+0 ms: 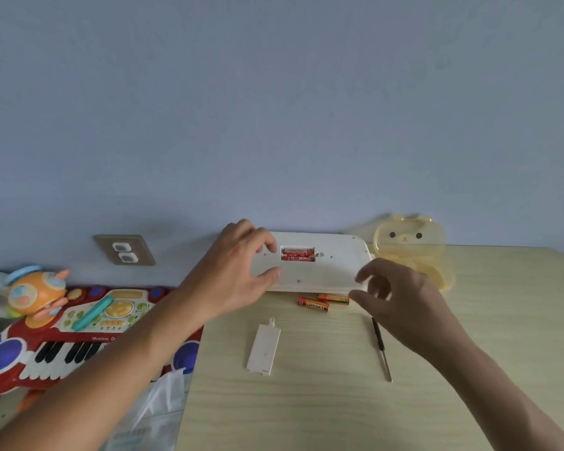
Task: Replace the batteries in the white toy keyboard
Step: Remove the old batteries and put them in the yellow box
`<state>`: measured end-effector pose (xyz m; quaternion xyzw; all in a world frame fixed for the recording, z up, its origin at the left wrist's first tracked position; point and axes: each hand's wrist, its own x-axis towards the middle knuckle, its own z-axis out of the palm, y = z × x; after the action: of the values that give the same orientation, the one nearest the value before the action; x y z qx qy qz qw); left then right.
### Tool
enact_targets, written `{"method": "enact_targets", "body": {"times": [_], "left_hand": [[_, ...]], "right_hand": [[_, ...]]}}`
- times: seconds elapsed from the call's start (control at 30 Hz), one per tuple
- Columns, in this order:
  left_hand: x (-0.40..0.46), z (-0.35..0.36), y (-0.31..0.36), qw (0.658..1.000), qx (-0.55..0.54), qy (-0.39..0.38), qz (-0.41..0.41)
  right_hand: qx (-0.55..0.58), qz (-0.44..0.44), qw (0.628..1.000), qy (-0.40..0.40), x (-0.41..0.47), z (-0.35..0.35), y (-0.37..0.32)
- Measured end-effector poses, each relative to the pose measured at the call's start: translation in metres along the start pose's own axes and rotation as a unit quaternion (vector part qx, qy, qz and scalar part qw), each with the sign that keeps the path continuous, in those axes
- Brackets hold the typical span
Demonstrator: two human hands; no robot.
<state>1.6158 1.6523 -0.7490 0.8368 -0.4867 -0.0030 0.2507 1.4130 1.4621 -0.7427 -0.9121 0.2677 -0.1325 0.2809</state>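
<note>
White toy keyboard (pixel 326 271) lies face down at the far edge of the bench (pixel 306 402), battery bay open, red batteries (pixel 297 255) seated inside. Left hand (pixel 241 265) grips its left end; right hand (pixel 394 294) hovers at the right end, fingers loosely curled, holding nothing. Two loose batteries (pixel 321 302), cover (pixel 263 348) and screwdriver (pixel 381 348) lie nearer
</note>
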Motion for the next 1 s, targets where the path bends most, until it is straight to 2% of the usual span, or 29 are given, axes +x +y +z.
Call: {"method": "enact_targets", "body": {"times": [0.1,0.2,0.67,0.87,1.0], "left_hand": [[0.022,0.002,-0.009,0.999,-0.023,-0.027,-0.001],[0.035,0.01,-0.014,0.998,-0.025,-0.051,0.001],[0.069,0.028,-0.007,0.976,-0.002,-0.195,0.093],[0.078,0.032,0.0,0.967,0.093,-0.197,0.132],[0.082,0.034,0.003,0.965,0.092,-0.204,0.138]], "right_hand": [[0.011,-0.076,0.997,0.012,0.027,0.013,-0.008],[0.011,-0.106,0.994,0.002,0.048,0.028,-0.014],[0.036,-0.065,0.997,-0.018,0.065,0.039,0.0],[0.041,-0.074,0.996,-0.018,0.065,0.038,0.002],[0.048,-0.078,0.996,-0.02,0.065,0.038,0.002]]}}
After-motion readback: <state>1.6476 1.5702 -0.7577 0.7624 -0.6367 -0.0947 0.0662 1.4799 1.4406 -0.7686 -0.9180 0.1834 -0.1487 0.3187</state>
